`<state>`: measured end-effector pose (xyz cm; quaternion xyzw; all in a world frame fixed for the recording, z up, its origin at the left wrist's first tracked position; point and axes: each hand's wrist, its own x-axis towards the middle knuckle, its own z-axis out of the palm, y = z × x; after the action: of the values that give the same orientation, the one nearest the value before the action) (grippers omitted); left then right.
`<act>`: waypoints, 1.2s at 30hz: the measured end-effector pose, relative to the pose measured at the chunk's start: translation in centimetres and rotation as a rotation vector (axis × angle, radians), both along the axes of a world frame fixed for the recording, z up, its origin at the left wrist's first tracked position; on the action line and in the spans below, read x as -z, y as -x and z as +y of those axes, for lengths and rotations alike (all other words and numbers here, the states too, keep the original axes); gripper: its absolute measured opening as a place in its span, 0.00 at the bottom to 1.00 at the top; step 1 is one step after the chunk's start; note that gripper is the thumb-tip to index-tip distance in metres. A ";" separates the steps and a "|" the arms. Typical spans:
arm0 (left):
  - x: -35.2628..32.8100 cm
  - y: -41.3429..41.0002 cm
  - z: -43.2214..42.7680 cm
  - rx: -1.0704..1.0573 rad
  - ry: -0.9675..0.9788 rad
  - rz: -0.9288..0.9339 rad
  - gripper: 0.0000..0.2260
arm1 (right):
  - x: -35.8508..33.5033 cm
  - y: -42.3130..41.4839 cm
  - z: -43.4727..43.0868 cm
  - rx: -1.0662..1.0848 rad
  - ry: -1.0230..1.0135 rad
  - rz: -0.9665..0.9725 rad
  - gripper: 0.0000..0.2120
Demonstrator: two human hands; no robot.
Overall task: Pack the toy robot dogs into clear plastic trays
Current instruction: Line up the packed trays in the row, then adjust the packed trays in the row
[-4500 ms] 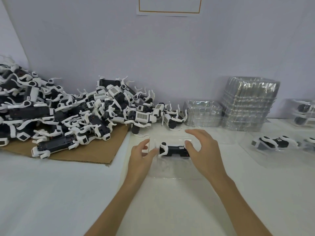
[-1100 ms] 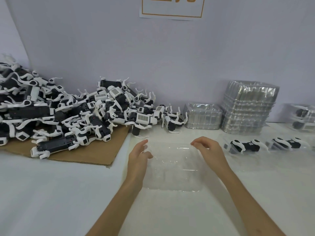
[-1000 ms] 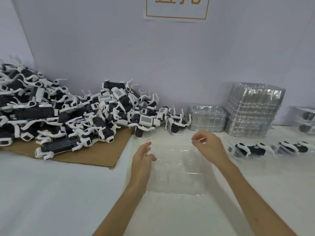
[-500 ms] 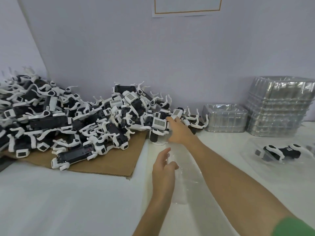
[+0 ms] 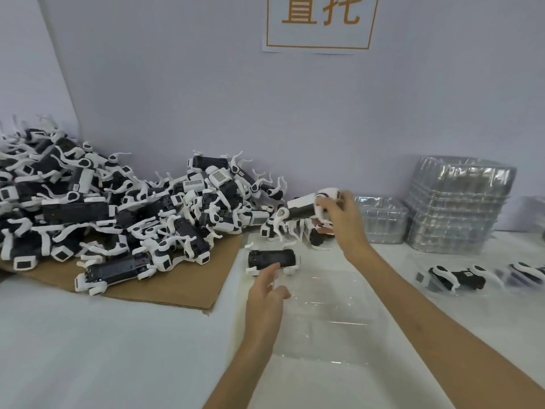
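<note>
Toy robot dog (image 5: 303, 206): raised over the worktop's (image 5: 118, 349) rear edge, one end gripped by right hand (image 5: 339, 215). Second dog (image 5: 271, 259): lying at clear tray's (image 5: 324, 308) far-left corner, just beyond left hand (image 5: 265, 296), fingers loosely extended, holding nothing.

The heaped toy robot dogs (image 5: 118, 216) are showing black bodies with white legs and heads, and some are carrying white labels (image 5: 193, 184) printed with black barcode stripes. The raised dog (image 5: 303, 208) is showing a white top over a black flank; the lying dog (image 5: 271, 259) is presenting black edged in white. The cardboard (image 5: 165, 290) is showing plain brown, the table (image 5: 103, 349) white. The wall (image 5: 206, 98) is looking pale lilac-grey. The sign (image 5: 320, 22) is displaying orange characters inside an orange frame on white. The stacked trays (image 5: 460, 208) are glinting silvery-clear.
</note>
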<state>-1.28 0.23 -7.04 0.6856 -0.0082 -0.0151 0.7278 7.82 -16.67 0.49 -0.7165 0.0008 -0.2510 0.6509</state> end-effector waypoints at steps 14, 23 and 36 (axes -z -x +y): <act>-1.6 2.2 -0.4 0.157 -0.040 -0.459 0.28 | 3.2 12.4 -2.0 -0.143 -0.388 -0.075 0.15; -1.5 2.5 -0.5 0.137 -0.067 -0.645 0.25 | 3.8 12.6 -1.4 0.051 0.126 -0.193 0.11; -0.5 2.7 -1.2 0.248 -0.468 -0.932 0.42 | 3.5 13.2 -0.7 -0.297 0.248 -0.104 0.36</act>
<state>-3.95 -0.93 -6.57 0.7573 -0.4080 0.2036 0.4675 -5.41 -17.35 -2.97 -0.7696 -0.1696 -0.1868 0.5866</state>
